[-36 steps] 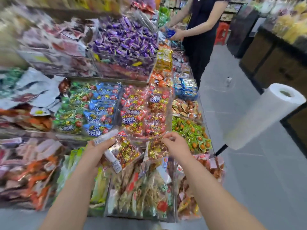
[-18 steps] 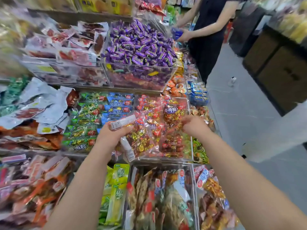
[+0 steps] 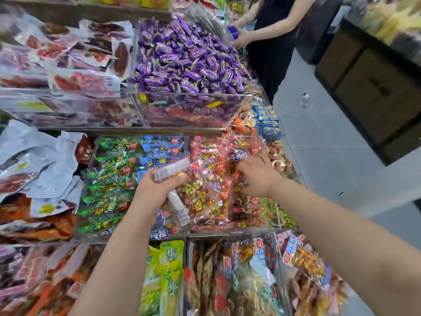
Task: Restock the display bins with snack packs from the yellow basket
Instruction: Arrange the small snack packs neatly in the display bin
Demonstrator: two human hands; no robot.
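While left hand (image 3: 157, 188) grips snack pack (image 3: 200, 192), right hand (image 3: 259, 176) pinches red pack (image 3: 238, 177) alongside in bin (image 3: 227, 230).

"牛肉粒" in bold outlined characters on a red snack pack (image 3: 240, 154)

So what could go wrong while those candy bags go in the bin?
The left grip holds slippery candy bags by their white tops only; one dangles and could slip out. The red bin under the right grip looks packed, so extra bags might slide over its clear front. Higher up, the purple candies are heaped above their rim; a bump could spill some.
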